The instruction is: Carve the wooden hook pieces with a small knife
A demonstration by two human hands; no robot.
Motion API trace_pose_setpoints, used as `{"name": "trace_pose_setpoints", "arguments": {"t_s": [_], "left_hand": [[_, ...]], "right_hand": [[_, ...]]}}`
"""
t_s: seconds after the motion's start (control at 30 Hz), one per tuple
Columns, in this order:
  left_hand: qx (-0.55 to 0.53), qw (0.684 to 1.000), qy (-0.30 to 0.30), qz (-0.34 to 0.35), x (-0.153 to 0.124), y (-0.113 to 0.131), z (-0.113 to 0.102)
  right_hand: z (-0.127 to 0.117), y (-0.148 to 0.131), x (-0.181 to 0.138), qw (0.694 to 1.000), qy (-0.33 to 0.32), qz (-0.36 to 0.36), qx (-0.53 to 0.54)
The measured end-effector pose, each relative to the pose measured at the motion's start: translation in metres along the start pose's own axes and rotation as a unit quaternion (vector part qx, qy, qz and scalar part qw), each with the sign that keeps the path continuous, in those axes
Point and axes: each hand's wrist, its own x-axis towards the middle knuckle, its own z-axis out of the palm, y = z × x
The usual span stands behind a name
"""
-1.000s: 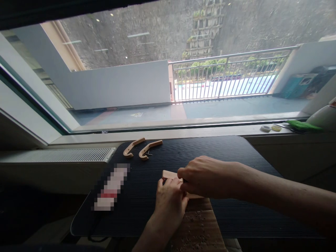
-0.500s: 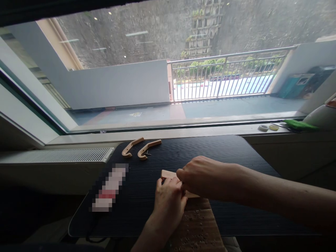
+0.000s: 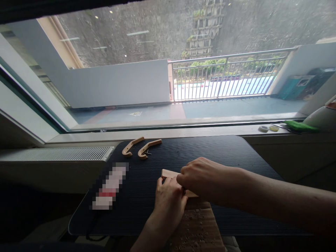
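Fingers of our left hand (image 3: 169, 203) are gripping a wooden piece (image 3: 168, 173) against a brown board (image 3: 201, 224). Our right hand (image 3: 202, 176) is clenching over it, hiding anything held.

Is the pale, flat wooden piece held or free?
Held: the left hand grips the pale wooden piece, fingers curled over it; the right hand partly covers it.

Table (image 3: 199, 148): black, fine streaks. Hooks (image 3: 127, 146): light tan. Board (image 3: 170, 173): same. Cardboard (image 3: 201, 224): brown, pale specks. Tape rolls (image 3: 274, 128): white, yellow.
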Motion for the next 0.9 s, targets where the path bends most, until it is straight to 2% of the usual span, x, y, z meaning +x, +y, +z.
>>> {"name": "trace_pose_setpoints", "arguments": {"t_s": [0.13,0.37,0.6,0.77,0.9], "left_hand": [[-0.004,1.0,0.002,0.002,0.001,-0.002,0.002],[0.005,1.0,-0.021,-0.018,0.0,0.007,-0.007],[0.018,0.999,-0.024,-0.016,-0.001,0.005,-0.006],[0.008,1.0,-0.007,0.004,-0.002,-0.001,0.0],[0.011,1.0,-0.005,0.009,0.0,-0.005,0.005]], "right_hand": [[0.003,0.0,0.002,1.0,0.006,0.007,-0.003],[0.004,-0.002,0.002,0.999,0.002,0.03,-0.024],[-0.005,-0.008,0.001,0.997,-0.006,0.066,-0.049],[-0.015,-0.013,0.002,0.998,-0.035,0.031,-0.036],[-0.011,-0.013,0.008,0.998,-0.051,0.018,-0.039]]}}
